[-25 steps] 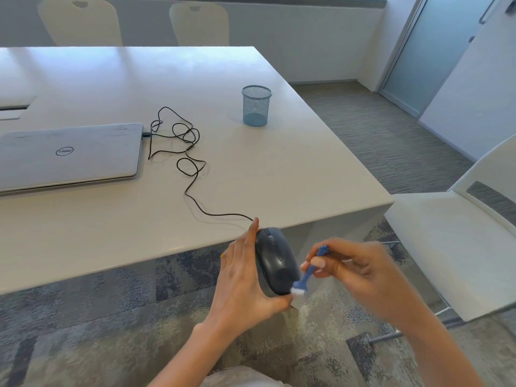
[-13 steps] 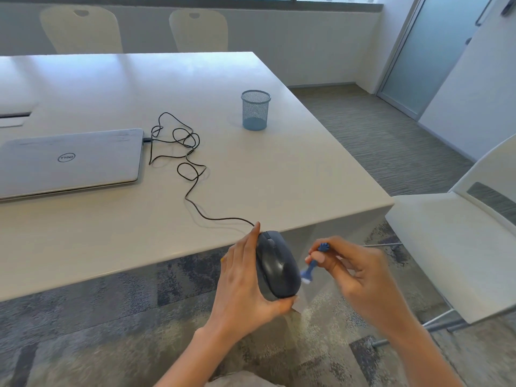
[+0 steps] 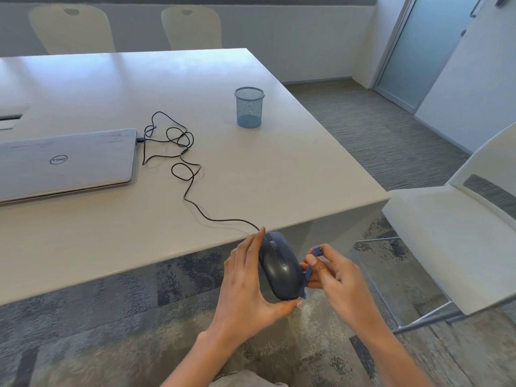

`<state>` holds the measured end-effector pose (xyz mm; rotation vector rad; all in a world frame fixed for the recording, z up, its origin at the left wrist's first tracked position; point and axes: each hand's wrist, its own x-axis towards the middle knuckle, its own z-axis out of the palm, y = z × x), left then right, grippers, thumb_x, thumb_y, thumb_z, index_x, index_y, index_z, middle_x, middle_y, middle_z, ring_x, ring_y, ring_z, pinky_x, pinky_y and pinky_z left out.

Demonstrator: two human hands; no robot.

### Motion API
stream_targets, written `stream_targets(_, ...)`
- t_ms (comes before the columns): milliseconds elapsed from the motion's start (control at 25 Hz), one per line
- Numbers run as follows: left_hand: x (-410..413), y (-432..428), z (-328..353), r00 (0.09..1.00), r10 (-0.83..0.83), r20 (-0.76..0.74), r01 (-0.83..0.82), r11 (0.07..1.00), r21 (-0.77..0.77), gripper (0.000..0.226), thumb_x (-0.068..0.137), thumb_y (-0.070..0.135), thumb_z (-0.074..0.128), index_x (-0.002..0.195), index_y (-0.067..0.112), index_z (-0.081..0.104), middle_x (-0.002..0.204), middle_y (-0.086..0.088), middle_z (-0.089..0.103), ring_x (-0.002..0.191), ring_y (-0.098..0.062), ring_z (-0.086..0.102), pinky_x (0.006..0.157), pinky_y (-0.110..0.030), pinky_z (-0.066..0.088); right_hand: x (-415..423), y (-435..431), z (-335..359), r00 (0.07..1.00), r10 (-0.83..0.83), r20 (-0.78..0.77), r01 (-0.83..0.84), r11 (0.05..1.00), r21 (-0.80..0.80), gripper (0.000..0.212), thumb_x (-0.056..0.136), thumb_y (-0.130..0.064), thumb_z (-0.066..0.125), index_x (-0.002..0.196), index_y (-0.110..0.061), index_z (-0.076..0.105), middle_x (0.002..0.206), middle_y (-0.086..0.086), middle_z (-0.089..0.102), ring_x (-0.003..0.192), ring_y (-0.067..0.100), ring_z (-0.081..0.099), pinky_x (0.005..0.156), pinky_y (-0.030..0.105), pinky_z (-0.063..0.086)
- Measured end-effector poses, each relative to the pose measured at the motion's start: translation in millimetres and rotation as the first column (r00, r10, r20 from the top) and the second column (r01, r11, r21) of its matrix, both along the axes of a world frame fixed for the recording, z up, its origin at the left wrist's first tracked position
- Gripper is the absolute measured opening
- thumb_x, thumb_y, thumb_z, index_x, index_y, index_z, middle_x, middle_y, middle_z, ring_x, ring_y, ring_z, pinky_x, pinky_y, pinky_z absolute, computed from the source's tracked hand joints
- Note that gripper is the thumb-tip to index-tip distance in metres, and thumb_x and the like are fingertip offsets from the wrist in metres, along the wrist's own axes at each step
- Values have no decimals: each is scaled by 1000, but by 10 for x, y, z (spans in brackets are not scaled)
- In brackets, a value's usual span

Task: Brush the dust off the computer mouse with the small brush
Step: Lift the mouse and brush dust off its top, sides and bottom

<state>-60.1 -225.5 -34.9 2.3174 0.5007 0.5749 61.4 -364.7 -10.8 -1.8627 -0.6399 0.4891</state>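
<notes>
Blue brush pinched beside the mouse our left hand clasps beyond the table edge, we risk dropping it.

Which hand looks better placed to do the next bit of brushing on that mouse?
The right hand. It already grips the small blue brush against the mouse's right side, while the left hand is busy holding the mouse off the table's edge.

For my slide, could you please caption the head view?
Left hand holds a wired mouse off the table edge while the right hand works a small blue brush along its side.
</notes>
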Motion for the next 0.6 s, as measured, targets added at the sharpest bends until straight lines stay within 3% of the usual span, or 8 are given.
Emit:
stream_targets(160,0,7,2,1000,-13,-22,13,999,30,119,57,72,75,150,36,10,147,16,26,135,-7,28,107,-26,27,-28,1,8,996,-25,-83,28,999,35,21,100,-16,52,82,-20,62,80,3,79,77,18,77,78,48,62)
stream_targets(360,50,48,7,988,-10,-153,25,995,95,125,55,74,69,153,26,7,142,6,26,130,-15,27,107,-38,35,-73,-15,71,998,-21,-66,23,999,41,17,99,-22,53,86,-21,63,87,-5,80,82,14,77,83,48,60)
stream_targets(600,102,64,4,971,-8,-238,40,991,128,128,58,74,67,152,27,-7,142,7,29,130,-14,28,105,-34,32,-194,-7,186,990,36,136,-32,999,-33,13,95,-35,55,84,-34,61,82,-14,78,71,18,75,64,48,60)
